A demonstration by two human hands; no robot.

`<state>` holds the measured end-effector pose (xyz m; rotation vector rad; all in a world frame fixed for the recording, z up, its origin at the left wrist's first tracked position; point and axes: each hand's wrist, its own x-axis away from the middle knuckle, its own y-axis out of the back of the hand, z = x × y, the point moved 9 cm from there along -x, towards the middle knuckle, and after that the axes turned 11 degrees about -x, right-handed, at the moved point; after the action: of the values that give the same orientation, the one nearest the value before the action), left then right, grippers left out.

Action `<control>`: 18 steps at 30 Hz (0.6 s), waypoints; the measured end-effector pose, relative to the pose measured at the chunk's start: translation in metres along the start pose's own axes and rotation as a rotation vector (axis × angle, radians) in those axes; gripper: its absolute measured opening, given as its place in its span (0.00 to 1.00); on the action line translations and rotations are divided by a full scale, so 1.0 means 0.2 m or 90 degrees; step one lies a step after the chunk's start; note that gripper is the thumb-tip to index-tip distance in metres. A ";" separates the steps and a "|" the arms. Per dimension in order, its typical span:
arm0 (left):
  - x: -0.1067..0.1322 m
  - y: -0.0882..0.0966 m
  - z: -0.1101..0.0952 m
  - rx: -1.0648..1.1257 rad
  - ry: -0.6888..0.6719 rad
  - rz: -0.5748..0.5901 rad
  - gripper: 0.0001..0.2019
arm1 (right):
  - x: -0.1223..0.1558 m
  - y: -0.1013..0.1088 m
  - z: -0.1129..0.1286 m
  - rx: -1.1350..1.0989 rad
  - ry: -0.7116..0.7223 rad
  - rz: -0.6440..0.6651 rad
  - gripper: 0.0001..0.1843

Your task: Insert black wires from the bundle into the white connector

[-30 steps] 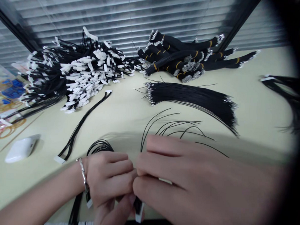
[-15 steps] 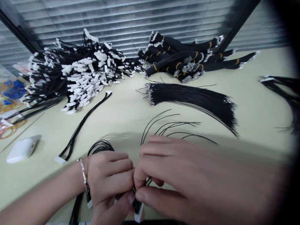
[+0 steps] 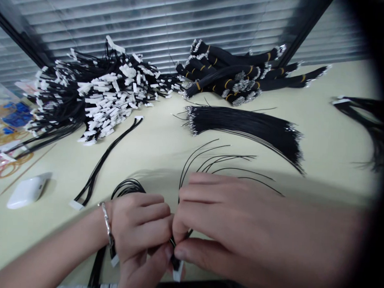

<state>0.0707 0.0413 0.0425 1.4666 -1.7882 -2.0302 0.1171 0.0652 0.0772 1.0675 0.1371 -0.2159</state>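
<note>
My left hand (image 3: pixel 138 234) and my right hand (image 3: pixel 239 234) meet at the near edge of the table. The left hand's fingers are curled around a small white connector (image 3: pixel 176 273) with black wires. The right hand's thumb and forefinger pinch a thin black wire (image 3: pixel 191 160) at that connector. Several loose black wires fan out on the table just beyond the right hand. A coil of black wire (image 3: pixel 127 187) lies behind the left hand.
A big heap of black harnesses with white connectors (image 3: pixel 96 90) lies at the back left. Banded black wire bundles (image 3: pixel 238 74) sit at the back centre, a loose sheaf of cut wires (image 3: pixel 249 125) in front. One finished harness (image 3: pixel 106 158), a white case (image 3: pixel 26 190) and rubber bands (image 3: pixel 5 169) lie at left.
The right hand's fingers have curled from lying flat into a pinch at the connector. The loose wires beyond it shifted slightly. The left hand has stayed put.
</note>
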 end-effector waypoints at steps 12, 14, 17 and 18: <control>-0.03 0.03 0.02 -0.011 -0.049 -0.004 0.17 | 0.02 0.05 -0.06 -0.180 -0.044 -0.087 0.07; -0.06 0.05 0.01 -0.011 -0.086 -0.005 0.17 | 0.03 0.08 -0.05 -0.141 -0.024 -0.093 0.07; -0.11 0.09 0.00 -0.017 -0.114 -0.020 0.17 | 0.07 0.26 -0.05 -0.051 -0.028 -0.234 0.06; -0.13 0.11 0.00 -0.026 -0.113 -0.028 0.17 | 0.09 0.31 -0.06 -0.044 -0.043 -0.282 0.07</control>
<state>0.0731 0.0490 0.0754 1.3646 -1.7786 -2.2698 0.1503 0.1018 0.1211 0.9505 0.3179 -0.6407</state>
